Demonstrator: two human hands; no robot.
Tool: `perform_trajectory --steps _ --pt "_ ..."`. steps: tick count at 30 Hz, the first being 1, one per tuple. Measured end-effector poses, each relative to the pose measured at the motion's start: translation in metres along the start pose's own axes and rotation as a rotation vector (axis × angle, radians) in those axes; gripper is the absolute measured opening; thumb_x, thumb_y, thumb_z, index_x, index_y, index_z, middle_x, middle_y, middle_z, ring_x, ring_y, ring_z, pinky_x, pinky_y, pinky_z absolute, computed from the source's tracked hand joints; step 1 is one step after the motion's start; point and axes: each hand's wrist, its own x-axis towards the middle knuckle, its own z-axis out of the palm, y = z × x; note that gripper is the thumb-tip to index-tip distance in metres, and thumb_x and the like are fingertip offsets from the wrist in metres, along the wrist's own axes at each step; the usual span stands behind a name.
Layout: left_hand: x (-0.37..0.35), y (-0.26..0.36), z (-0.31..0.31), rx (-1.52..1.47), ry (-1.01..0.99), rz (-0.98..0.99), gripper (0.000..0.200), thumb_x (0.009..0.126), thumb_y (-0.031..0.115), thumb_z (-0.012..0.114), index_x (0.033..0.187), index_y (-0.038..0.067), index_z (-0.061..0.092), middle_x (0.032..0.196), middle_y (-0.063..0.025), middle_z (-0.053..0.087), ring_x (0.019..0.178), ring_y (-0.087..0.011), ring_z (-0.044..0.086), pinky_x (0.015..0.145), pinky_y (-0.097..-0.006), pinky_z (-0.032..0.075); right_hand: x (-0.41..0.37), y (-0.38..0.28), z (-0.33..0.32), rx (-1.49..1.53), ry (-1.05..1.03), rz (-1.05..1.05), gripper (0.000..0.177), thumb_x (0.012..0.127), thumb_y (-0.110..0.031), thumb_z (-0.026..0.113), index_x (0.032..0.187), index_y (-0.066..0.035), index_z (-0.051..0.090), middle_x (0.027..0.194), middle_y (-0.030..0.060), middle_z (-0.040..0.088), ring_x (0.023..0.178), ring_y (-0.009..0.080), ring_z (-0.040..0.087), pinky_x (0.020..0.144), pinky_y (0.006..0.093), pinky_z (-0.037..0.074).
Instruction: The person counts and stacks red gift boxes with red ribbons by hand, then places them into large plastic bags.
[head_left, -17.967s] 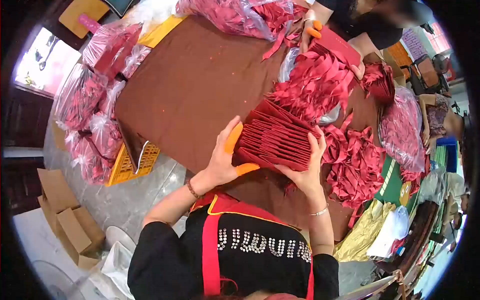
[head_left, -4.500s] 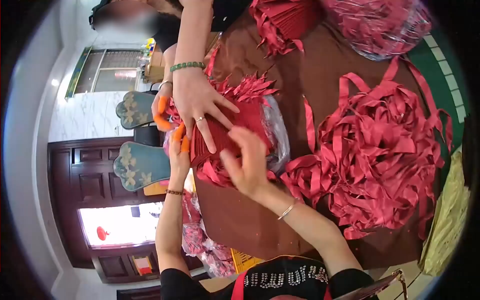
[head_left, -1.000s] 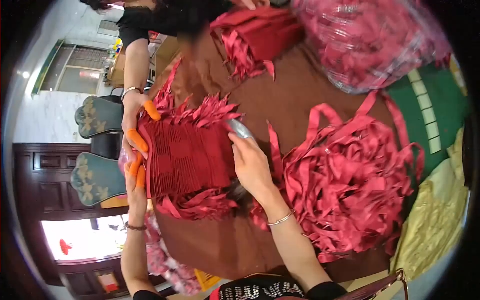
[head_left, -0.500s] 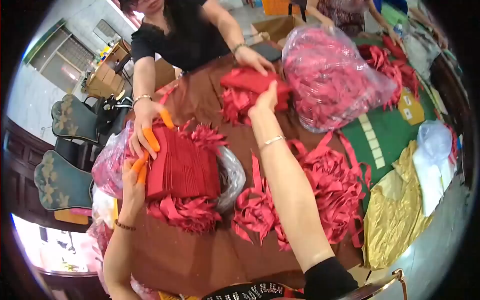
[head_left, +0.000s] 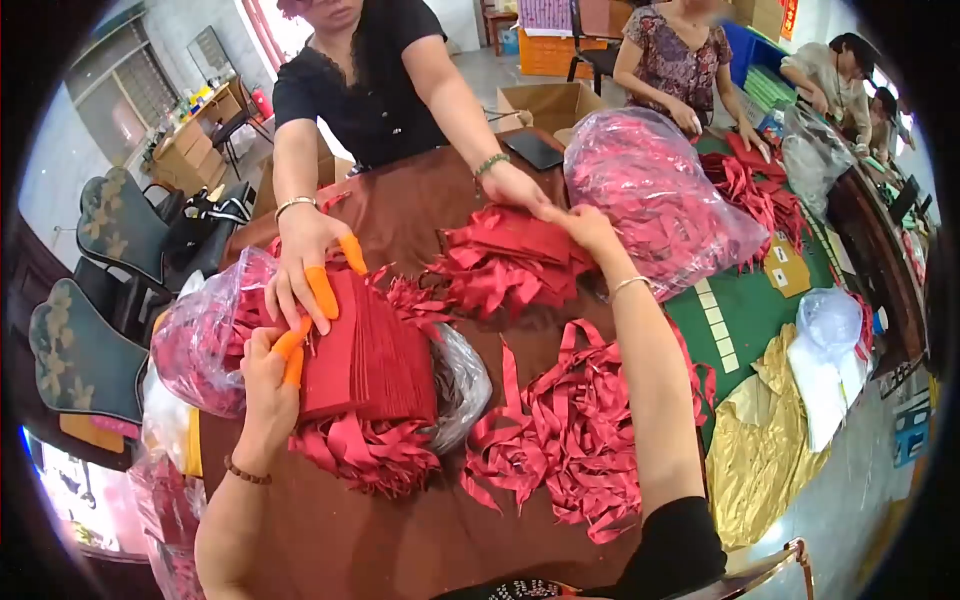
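The left hand pinches the big red stack on the counter, likely so it won't tip; past the stack, the right hand grips the small red bundle beside a co-worker's hand, maybe to steady it

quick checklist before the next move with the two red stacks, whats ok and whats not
1. Left hand at big stack: ok, fingers at its edge.
2. Right hand gripping small stack: cannot tell, contact is unclear.
3. Big stack free of co-worker's hand: not ok, it rests there.
4. Ribbon pile untangled: not ok, strips overlap and loop.
5. Plastic well clear of big stack: not ok, right beside it.
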Motion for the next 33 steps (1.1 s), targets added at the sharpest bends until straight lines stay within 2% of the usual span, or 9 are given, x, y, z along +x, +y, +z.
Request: perform_trajectory --steps 2,6,9,12,16,22,28,30,33 --pt "0.003 0.005 -0.004 -0.004 -0.027 -0.020 0.018 0.081 -0.004 0.049 0.097 -0.004 0.055 0.094 -0.0105 0.048 0.087 -0.0247 0.048 0.077 -0.0304 0.038 0.011 -0.005 -0.002 -0.327 -0.193 0.058 0.086 0.057 -0.068 0.067 0.102 0.005 0.062 0.106 0.0251 0.060 0.100 0.0330 0.060 0.085 0.0377 0.046" --pt "0.002 0.007 -0.003 0.005 -0.053 -0.067 0.019 0.079 -0.004 0.050 0.098 -0.005 0.055 0.092 -0.0115 0.050 0.085 -0.0256 0.049 0.074 -0.0310 0.039 0.022 -0.006 0.016 -0.612 -0.443 0.043 0.103 0.051 -0.067 0.071 0.115 0.011 0.051 0.113 0.0284 0.055 0.108 0.0332 0.055 0.092 0.0364 0.043" --pt "0.001 0.010 -0.005 -0.001 -0.037 -0.067 0.020 0.080 -0.003 0.049 0.099 -0.005 0.055 0.092 -0.0114 0.050 0.086 -0.0256 0.049 0.074 -0.0313 0.039 0.023 0.009 0.030 -0.537 -0.520 0.107 0.134 0.040 -0.066 0.078 0.133 0.012 0.022 0.135 0.0284 0.035 0.124 0.0322 0.041 0.105 0.0357 0.031" --pt "-0.001 0.008 -0.004 0.048 -0.037 -0.030 0.021 0.081 -0.002 0.050 0.101 -0.004 0.056 0.094 -0.0110 0.050 0.087 -0.0256 0.048 0.076 -0.0312 0.039 0.018 0.007 0.032 -0.641 -0.512 0.143 0.133 0.040 -0.064 0.079 0.133 0.013 0.021 0.133 0.0294 0.037 0.125 0.0350 0.039 0.105 0.0383 0.030" --pt "0.000 0.010 -0.005 0.095 -0.065 -0.055 0.022 0.082 0.002 0.053 0.103 0.001 0.058 0.097 -0.0100 0.051 0.092 -0.0257 0.047 0.080 -0.0338 0.037 0.020 0.010 0.018 -0.279 -0.624 0.073 0.127 0.046 -0.058 0.081 0.132 0.012 0.019 0.129 0.0273 0.042 0.121 0.0345 0.044 0.102 0.0388 0.033" --pt "-0.001 0.008 -0.005 0.035 -0.096 -0.071 0.024 0.082 0.003 0.053 0.105 0.002 0.057 0.100 -0.0107 0.050 0.096 -0.0271 0.046 0.082 -0.0345 0.036 0.025 0.018 0.025 -0.420 -0.809 -0.017 0.109 0.048 -0.051 0.083 0.126 0.011 0.039 0.122 0.0204 0.051 0.112 0.0257 0.052 0.093 0.0339 0.042" --pt "0.000 0.011 -0.004 0.081 -0.074 -0.095 0.025 0.079 0.007 0.055 0.103 0.003 0.061 0.102 -0.0101 0.051 0.096 -0.0278 0.047 0.080 -0.0369 0.035 0.016 0.023 0.028 -0.113 -1.114 0.080 0.056 0.059 -0.033 0.083 0.102 -0.001 0.065 0.097 0.0046 0.065 0.090 0.0148 0.059 0.084 0.0281 0.045" --pt "0.000 0.010 -0.004 0.080 -0.071 -0.086 0.025 0.079 0.008 0.055 0.103 0.003 0.061 0.103 -0.0098 0.050 0.097 -0.0275 0.047 0.080 -0.0367 0.035 0.012 0.024 0.027 -0.086 -1.140 0.116 0.064 0.060 -0.027 0.083 0.111 0.001 0.058 0.101 0.0062 0.063 0.093 0.0157 0.057 0.086 0.0287 0.044" --pt "0.000 0.011 -0.004 0.082 -0.060 -0.084 0.025 0.079 0.007 0.055 0.103 0.003 0.061 0.103 -0.0097 0.051 0.097 -0.0271 0.047 0.080 -0.0365 0.035 -0.007 0.022 0.020 -0.047 -0.881 0.000 0.074 0.061 -0.021 0.083 0.121 0.004 0.047 0.108 0.0086 0.059 0.098 0.0171 0.055 0.088 0.0296 0.043"
